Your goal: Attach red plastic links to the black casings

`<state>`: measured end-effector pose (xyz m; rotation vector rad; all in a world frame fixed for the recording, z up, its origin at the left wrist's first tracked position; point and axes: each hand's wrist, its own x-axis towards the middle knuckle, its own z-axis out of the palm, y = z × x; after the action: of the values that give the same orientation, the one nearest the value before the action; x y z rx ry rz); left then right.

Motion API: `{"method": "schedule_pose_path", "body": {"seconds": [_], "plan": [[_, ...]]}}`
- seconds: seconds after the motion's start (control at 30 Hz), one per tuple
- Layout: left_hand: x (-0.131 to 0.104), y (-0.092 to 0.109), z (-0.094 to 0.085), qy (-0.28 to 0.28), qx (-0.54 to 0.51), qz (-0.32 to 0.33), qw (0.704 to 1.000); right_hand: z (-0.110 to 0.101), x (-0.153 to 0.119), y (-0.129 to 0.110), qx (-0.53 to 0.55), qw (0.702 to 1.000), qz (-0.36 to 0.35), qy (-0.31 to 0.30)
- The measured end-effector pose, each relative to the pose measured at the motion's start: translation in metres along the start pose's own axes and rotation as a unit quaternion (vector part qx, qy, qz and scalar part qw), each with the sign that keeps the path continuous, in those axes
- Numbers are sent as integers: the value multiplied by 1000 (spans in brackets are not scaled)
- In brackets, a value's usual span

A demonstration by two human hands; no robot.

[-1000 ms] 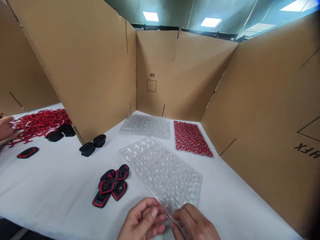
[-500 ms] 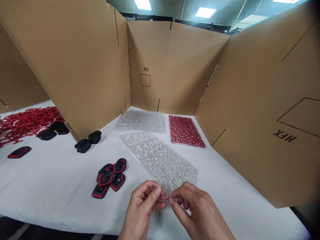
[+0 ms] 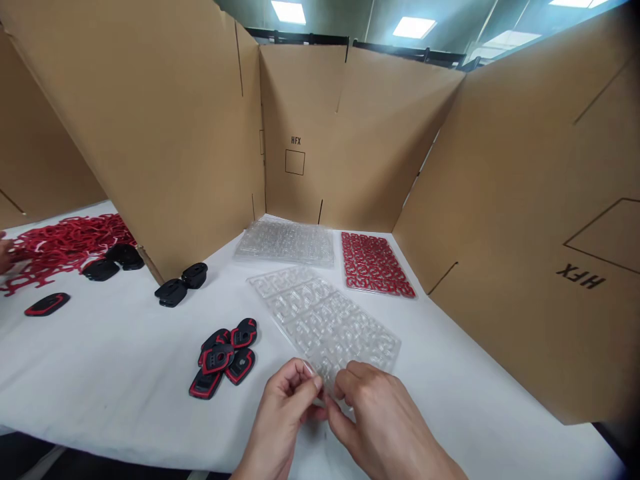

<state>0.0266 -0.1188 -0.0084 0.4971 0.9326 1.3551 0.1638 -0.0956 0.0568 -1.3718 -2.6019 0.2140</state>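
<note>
**We are pinching the clear tray [image 3: 330, 320] by its near corner**

Far to the left of the clear tray, another person's hand [image 3: 5, 255] is showing at the edge of our view, beside a heap of red pieces [image 3: 75, 240]. Nearer us, also well left of the tray, a black-and-red piece [image 3: 47, 305] is lying alone, and some black parts [image 3: 114, 262] are sitting by the heap. Closer to the tray's left, two black shells [image 3: 181, 284] are resting by the cardboard panel [image 3: 165, 140], and a loose pile of black-and-red pieces [image 3: 223, 360] is lying nearer us.

At the tray's near corner, our left hand [image 3: 280, 417] is pinching its edge, thumb against bent fingers. Just beyond the tray's far end, a stack of clear trays [image 3: 284, 243] is lying flat on the desk [image 3: 125, 373]. Our right hand [image 3: 383, 417] is pinching the same corner, its grip nearly meeting the left. Beyond the tray to the right, a tray of red pieces [image 3: 376, 264] is lying flat.
</note>
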Motion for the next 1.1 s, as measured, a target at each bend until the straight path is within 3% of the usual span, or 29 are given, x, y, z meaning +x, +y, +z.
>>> {"method": "schedule_pose_path", "body": {"seconds": [0.33, 0.53, 0.73, 1.1], "plan": [[7, 4, -15, -83, 19, 8, 996, -23, 6, 11, 141, 988, -2, -59], [6, 1, -13, -77, 19, 20, 997, -18, 5, 15, 131, 990, 3, -47], [8, -1, -9, -82, 43, 63, 994, -10, 8, 11, 108, 994, 7, 3], [9, -1, -10, -94, 62, 70, 991, -18, 13, 7, 149, 987, 65, -20]]}}
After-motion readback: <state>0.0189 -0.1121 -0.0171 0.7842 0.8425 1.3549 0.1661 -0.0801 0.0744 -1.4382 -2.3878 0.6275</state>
